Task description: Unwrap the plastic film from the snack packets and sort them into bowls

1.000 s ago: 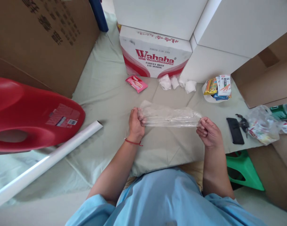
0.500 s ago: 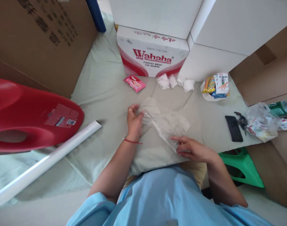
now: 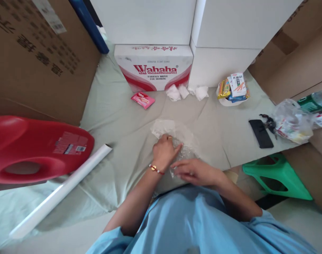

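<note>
I have a piece of clear plastic (image 3: 188,135) in the middle of my view, lying on the pale green cloth (image 3: 118,134) just in front of the blue shirt (image 3: 192,218). It is thin and colourless, so the cloth's tone comes through nearly everywhere. The far left corner looks milkier, a whitish patch with a creased border, while the stretch between the two hands is crumpled and catches bright little glints. Toward the right it fades into the cloth, and I can't trace where its edge runs. From my feed I can't say whether it is a bag or a loose sheet.

My left hand (image 3: 164,150) sits over it, back upward, thumb stretched out to the right across the wrinkled part; the fingertips are partly hidden, so I can't tell whether they pinch the plastic or only press it. My right hand (image 3: 195,171) is at the near edge, fingers pointing left toward the left wrist, and I can't make out whether they grasp it either. Beyond the plastic, I see a pink packet (image 3: 143,100) and white crumpled tissues (image 3: 174,92) near the water carton (image 3: 155,70).
</note>
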Demonstrator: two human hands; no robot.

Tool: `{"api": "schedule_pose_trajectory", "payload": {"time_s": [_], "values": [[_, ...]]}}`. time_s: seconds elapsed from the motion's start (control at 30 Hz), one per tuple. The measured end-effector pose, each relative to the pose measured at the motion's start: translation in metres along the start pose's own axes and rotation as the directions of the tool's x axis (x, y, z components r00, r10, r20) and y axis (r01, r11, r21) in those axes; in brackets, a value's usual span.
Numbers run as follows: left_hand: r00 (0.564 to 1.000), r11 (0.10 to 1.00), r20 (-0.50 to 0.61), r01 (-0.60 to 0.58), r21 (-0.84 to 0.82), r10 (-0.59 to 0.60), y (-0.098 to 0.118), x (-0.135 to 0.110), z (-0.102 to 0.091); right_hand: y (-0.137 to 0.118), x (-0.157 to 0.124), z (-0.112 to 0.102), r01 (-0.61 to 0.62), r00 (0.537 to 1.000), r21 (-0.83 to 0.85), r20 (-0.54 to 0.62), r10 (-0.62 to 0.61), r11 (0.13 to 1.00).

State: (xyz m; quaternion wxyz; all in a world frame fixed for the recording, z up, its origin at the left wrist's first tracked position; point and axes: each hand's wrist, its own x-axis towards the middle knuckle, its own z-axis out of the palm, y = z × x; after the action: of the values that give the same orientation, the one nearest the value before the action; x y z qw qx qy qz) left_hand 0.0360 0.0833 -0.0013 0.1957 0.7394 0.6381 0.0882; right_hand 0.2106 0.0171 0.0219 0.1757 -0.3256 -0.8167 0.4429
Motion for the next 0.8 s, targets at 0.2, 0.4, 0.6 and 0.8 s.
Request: {"api": "schedule_pose_trajectory", "payload": {"time_s": [0.2,0.4,0.6,0.8], "values": [[0.998,0.991,-0.059,-0.037,-0.129,0.030,-0.011,-0.003,0.011,0.068,0.020,-0.021,-0.441,0.554,0.015,-0.782,0.285,0.898],[0.997,0.567,-0.082,-0.064,-0.821,-0.006,-0.026,-0.008,0.009,0.099,0.041,-0.017,-0.376,0.572,0.210,-0.714,0.404,0.903],[0.982,0.477,-0.044,0.051,-0.877,-0.185,-0.035,-0.011,0.012,0.093,0.029,-0.029,-0.132,0.618,0.497,-0.636,0.463,0.858],[0.989,0.464,-0.017,0.053,-0.884,-0.145,-0.025,-0.002,0.022,0.078,0.032,-0.023,-0.147,0.740,0.526,-0.503,0.446,0.838]]}}
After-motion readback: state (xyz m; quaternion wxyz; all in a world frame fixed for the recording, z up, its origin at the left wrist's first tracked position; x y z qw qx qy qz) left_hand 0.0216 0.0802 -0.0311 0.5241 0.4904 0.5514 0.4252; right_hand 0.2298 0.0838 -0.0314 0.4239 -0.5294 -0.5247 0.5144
